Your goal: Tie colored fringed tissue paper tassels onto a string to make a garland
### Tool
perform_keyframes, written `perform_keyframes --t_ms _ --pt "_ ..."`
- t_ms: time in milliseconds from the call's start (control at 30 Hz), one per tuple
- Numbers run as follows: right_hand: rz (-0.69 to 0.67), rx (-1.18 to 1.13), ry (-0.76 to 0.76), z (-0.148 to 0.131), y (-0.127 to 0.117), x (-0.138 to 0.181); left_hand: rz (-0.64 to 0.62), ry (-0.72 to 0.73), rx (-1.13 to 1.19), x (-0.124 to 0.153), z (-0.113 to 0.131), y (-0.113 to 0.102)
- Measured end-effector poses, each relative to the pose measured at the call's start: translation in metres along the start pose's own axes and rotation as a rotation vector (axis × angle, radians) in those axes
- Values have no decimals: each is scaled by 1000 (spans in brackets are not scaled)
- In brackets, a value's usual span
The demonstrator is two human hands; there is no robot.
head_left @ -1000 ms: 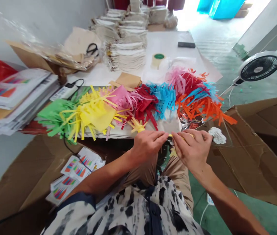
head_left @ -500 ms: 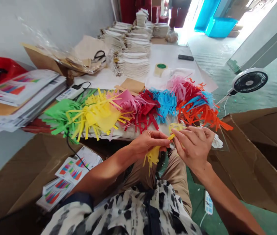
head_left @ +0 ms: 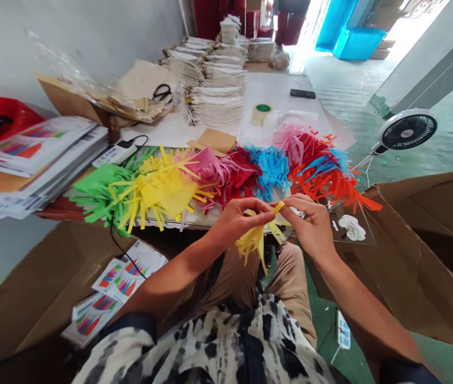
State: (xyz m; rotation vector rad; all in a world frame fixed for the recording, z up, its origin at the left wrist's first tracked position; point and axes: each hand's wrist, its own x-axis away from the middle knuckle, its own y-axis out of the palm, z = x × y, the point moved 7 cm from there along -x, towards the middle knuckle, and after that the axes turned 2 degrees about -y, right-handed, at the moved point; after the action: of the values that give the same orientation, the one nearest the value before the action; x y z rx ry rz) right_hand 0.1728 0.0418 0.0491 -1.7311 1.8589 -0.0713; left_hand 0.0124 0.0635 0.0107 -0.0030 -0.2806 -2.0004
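Big cardboard box (head_left: 422, 256) fills the right of the frame. Printed sheets (head_left: 30, 154) are stacked at left, a row of coloured fringe piles (head_left: 226, 176) runs across the middle, and there's a small fan (head_left: 408, 130) upper right. Versus half a second back, both hands sit a bit higher. Left hand (head_left: 236, 218) and right hand (head_left: 310, 226) each pinch the top of a yellow fringe (head_left: 255, 240) at centre, thumb pressed to forefinger, with the tassels dangling over the lap.

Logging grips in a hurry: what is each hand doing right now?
Left hand: closed, pinching the yellow paper fringe.
Right hand: closed, pinching the same fringe.
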Motion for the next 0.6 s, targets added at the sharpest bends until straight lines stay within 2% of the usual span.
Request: perform_keyframes --t_ms 67,100,200,400,500,600 --pt "9 -78 39 4 3 -7 30 121 -90 -2 12 -2" --pt "20 -105 39 5 5 -11 16 135 -79 -4 14 -2" --pt "35 -121 16 1 10 -19 -33 86 42 -8 9 -1" --pt "119 20 -103 -13 15 -33 2 42 134 -13 0 -12" --pt "38 -138 -1 0 26 -45 24 69 138 -17 4 -22" --pt "-175 -371 114 20 46 -65 65 77 123 -22 4 -39"
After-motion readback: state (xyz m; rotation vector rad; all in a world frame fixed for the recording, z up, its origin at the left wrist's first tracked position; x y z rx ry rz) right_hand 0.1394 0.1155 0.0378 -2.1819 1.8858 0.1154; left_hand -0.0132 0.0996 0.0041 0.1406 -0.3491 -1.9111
